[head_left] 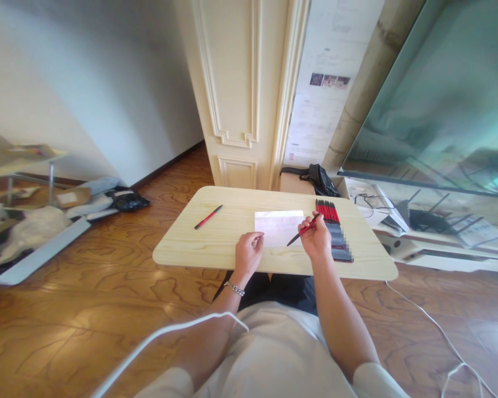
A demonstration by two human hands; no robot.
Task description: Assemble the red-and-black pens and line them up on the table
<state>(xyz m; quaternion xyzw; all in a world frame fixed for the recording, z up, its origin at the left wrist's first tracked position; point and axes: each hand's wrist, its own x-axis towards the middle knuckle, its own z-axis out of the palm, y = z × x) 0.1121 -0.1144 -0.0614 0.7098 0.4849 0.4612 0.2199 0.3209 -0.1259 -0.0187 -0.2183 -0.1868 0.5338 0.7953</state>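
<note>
My right hand (315, 237) is closed round a red and black pen (304, 230), its dark tip pointing down-left over a white sheet of paper (279, 226). My left hand (248, 251), fingers curled, rests on the light wooden table (216, 243) at the sheet's left edge. Just right of my right hand lies a row of several red pens (327, 211) on a dark pack. A single red pen (208, 216) lies alone on the table's left part.
A black bag (320, 178) sits behind the table by a cream door. A low white shelf (431, 226) with cables and a glass pane stands at right. Clutter and bags (45, 221) lie on the wooden floor at left. White cables cross my lap and the floor.
</note>
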